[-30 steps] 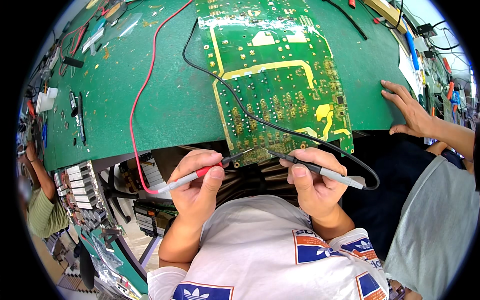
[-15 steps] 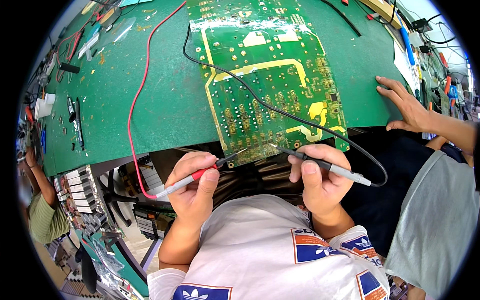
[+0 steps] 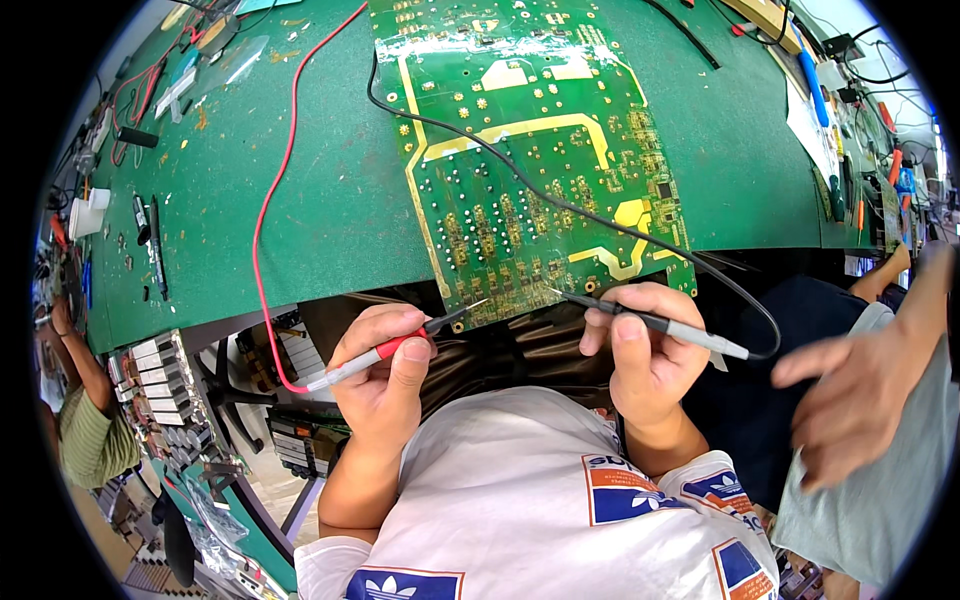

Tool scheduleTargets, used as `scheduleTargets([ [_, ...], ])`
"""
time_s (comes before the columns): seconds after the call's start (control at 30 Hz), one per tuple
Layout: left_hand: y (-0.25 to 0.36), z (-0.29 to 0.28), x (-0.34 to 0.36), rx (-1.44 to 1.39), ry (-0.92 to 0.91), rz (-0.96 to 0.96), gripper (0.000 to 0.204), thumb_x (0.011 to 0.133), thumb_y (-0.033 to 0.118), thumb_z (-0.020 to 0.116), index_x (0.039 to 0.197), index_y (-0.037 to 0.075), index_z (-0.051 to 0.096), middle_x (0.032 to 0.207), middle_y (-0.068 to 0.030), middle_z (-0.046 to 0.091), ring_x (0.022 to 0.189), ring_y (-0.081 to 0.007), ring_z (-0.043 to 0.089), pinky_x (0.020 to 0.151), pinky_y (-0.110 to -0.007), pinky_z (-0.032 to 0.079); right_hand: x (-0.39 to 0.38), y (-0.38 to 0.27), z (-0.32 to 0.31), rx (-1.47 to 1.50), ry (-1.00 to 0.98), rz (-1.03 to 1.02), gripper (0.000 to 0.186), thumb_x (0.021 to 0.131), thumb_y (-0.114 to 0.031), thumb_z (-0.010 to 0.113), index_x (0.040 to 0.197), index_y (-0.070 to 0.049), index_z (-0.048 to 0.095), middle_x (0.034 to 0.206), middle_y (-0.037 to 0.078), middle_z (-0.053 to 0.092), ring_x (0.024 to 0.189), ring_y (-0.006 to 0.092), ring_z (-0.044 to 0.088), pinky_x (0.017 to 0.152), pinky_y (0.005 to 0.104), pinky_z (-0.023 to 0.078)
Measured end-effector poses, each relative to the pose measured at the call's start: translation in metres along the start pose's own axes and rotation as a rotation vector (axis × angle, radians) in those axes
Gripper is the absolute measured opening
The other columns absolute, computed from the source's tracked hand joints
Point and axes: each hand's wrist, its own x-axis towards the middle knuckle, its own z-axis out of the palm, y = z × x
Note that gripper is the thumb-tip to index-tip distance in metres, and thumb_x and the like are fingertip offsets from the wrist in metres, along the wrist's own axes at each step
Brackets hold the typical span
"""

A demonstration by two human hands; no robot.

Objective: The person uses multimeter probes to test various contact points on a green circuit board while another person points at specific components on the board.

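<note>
A large green circuit board (image 3: 560,215) lies on the green table, its near end jutting past the edge toward me. My left hand (image 3: 383,370) pinches a red and grey test probe (image 3: 365,365), whose tip points at the board's near left part. In my right hand (image 3: 655,350) is a black and grey test probe (image 3: 680,330), its tip aimed at the near middle of the board. Whether either tip touches the board I cannot tell. The red lead (image 3: 262,230) loops along the left, while the black lead (image 3: 590,232) crosses over the board.
To the right, another person's blurred hand (image 3: 850,400) hangs below the table edge. Pens (image 3: 157,250) and a white cup (image 3: 88,212) sit at the left of the green table (image 3: 220,220). Boards with components (image 3: 170,400) stand at lower left. Tools and cables line the far right.
The other person's hand has left the tabletop and moved down toward me. My two probes have shifted only slightly, and the board sits a touch farther left.
</note>
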Motion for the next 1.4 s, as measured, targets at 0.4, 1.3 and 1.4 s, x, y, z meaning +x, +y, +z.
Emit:
scheduleTargets([
  [0.4,0.001,-0.007,-0.003,-0.023,0.038,0.006,0.020,0.095,0.014,0.065,0.111,0.003,0.061,0.098,-0.0123,0.062,0.074,-0.0165,0.058,0.064,-0.027,0.047,0.002,0.004,0.002,-0.023,0.044,0.041,0.023,0.098,-0.015,0.061,0.112,0.002,0.054,0.083,0.018,0.064,0.054,0.0151,0.058,0.048,0.0258,0.049],
  [1.3,0.002,-0.010,-0.006,-0.076,0.040,0.000,0.020,0.094,0.015,0.066,0.109,0.002,0.061,0.100,-0.0122,0.061,0.074,-0.0163,0.058,0.063,-0.027,0.046,0.054,-0.081,0.041,-0.846,-1.553,-0.144,0.025,0.084,-0.017,0.063,0.065,-0.004,0.054,0.060,0.006,0.050,0.060,0.0231,0.059,0.113,0.0650,0.029],
  [1.4,0.001,-0.010,-0.006,-0.081,0.042,0.001,0.021,0.094,0.015,0.067,0.109,0.002,0.060,0.099,-0.0122,0.061,0.074,-0.0162,0.058,0.063,-0.027,0.046,0.052,-0.079,0.040,-0.829,-1.543,-0.165,0.025,0.084,-0.016,0.063,0.065,-0.004,0.053,0.059,0.006,0.049,0.060,0.0232,0.059,0.113,0.0643,0.028],
])
